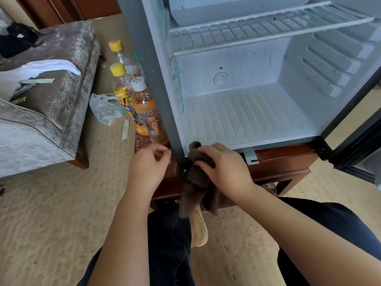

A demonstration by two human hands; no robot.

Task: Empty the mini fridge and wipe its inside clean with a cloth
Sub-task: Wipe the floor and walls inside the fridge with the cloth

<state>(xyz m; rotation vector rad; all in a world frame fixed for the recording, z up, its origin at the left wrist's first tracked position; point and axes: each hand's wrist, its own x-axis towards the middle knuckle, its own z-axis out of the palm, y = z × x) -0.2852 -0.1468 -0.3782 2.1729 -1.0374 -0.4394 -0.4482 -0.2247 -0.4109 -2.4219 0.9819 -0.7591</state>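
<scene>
Brown cloth (193, 182) in right hand (222, 168); three bottles (148, 112) beside fridge (237, 114).

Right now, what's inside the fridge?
The fridge holds only a wire shelf and green stains on its walls. The inside of the top box cannot be seen.

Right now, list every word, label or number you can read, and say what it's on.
Nothing can be quoted with certainty.
Orange label on the white-capped bottle: Chinese characters, too blurred to read.
Blue-and-yellow label on the front yellow-capped bottle: large characters, blurred.
Top of the white cap: green print, too small.
Inside the fridge: no text visible.
</scene>
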